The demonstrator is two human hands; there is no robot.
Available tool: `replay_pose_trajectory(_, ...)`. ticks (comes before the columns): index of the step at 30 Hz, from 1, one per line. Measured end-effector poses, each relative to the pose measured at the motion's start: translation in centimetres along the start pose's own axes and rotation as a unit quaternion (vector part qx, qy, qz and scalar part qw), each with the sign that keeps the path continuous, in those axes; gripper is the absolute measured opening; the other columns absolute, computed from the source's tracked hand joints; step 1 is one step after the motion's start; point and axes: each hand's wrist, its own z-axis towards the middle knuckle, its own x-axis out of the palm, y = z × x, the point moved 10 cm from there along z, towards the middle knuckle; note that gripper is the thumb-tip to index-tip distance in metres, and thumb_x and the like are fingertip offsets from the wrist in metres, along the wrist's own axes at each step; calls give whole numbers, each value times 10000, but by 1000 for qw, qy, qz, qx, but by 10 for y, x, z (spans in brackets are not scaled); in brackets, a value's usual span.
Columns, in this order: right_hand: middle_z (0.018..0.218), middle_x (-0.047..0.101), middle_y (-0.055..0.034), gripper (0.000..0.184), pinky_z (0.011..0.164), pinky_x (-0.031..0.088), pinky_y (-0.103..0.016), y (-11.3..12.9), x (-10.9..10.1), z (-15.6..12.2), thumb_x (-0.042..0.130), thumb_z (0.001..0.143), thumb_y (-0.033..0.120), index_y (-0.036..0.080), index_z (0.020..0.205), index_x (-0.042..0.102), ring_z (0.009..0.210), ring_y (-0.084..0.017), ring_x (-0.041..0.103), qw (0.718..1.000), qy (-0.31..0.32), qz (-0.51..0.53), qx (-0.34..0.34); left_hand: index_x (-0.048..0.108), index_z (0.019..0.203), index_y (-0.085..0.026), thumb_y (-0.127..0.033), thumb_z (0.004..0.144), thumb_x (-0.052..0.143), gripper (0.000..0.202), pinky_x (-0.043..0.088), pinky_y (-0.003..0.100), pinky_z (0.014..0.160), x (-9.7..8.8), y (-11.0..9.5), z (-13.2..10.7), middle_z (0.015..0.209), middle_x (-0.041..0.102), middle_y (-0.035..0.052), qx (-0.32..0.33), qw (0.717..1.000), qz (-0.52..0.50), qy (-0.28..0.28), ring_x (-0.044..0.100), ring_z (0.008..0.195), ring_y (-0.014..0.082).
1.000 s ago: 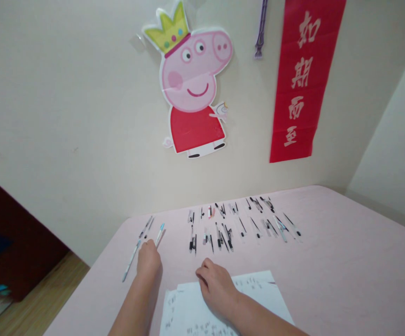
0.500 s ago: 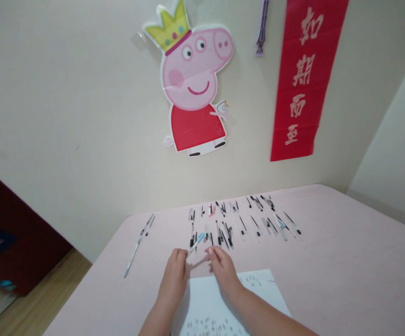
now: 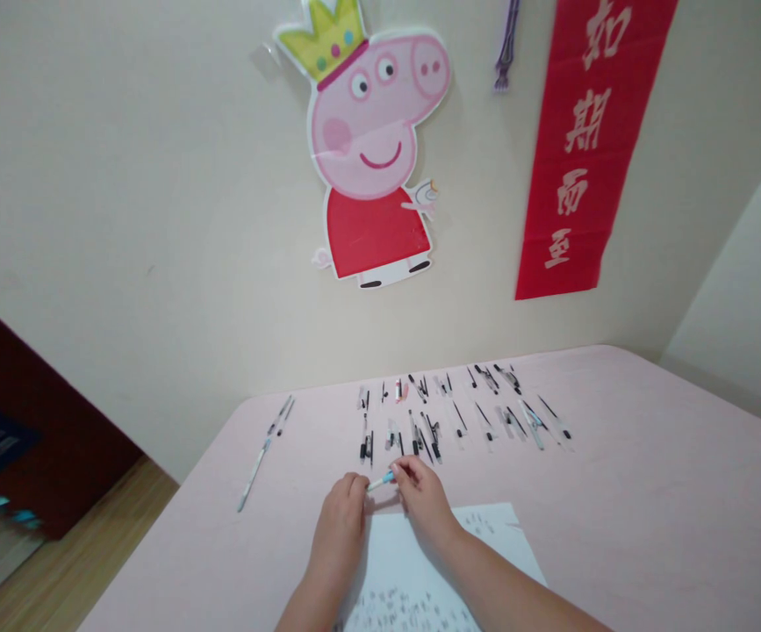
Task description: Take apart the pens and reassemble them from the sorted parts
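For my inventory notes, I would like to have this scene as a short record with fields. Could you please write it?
Left hand: left hand grips a white pen with a light-blue end
Right hand: right hand, fingers at the blue end; grip unclear
Below hands: handwritten paper
Beyond hands: two rows of pens and pen parts
Table's left side: three pens
Surface: pink table
Wall: Peppa Pig cutout, purple strap, red banner with white characters

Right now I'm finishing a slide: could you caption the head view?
Left hand and right hand hold a blue-and-white pen, with written paper nearer and pen parts beyond.
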Motion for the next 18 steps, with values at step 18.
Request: replay_pose_trajectory(18, 703, 604, -27, 229, 517, 462, -264, -8, 21, -5, 620, 717, 346, 170, 859, 654, 573, -147, 540, 995, 76, 11, 61, 570, 961, -183, -247, 920, 357, 226, 473, 348, 753, 13, 5, 2, 894, 618, 79, 20, 995, -96, 14, 585, 851, 217)
